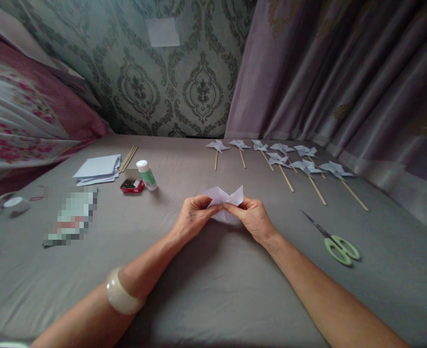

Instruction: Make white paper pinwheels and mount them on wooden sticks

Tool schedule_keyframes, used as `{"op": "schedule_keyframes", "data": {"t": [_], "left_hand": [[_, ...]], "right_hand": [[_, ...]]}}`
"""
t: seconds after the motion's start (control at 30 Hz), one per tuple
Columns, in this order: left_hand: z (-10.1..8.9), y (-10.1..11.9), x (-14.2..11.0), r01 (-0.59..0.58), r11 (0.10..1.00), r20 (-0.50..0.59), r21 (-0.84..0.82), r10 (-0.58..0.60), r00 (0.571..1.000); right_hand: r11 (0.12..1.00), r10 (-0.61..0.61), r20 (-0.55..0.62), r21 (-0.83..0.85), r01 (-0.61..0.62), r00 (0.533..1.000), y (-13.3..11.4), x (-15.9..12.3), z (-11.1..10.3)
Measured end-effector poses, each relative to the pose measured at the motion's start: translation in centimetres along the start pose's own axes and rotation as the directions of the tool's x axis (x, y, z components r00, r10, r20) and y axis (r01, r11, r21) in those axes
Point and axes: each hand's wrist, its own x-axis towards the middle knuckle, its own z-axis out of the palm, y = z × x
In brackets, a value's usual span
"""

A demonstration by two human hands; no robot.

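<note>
Between my two hands is a white paper pinwheel (218, 195) without a stick, held just above the cloth-covered surface. My left hand (197, 212) pinches its left side, thumb laid near the centre. From the other side, my right hand (251, 215) grips the paper, and its thumb meets the left one at the middle. Folded blades stick up behind the thumbs, and one hangs below them. The fingers behind the paper are mostly hidden.
Several finished pinwheels on sticks (306, 167) lie at the back right. Green-handled scissors (338, 246) rest at right. Toward the left are a glue stick (146, 175), a small red box of metal bits (132, 186), wooden sticks (128, 158) and paper sheets (97, 166).
</note>
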Motion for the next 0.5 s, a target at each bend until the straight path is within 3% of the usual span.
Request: {"op": "schedule_keyframes", "data": {"t": [0.5], "left_hand": [[-0.09, 0.13, -0.09, -0.003, 1.000, 0.022, 0.003, 0.003, 1.000]], "right_hand": [[0.999, 0.031, 0.000, 0.031, -0.031, 1.000, -0.33, -0.05, 0.17]]}}
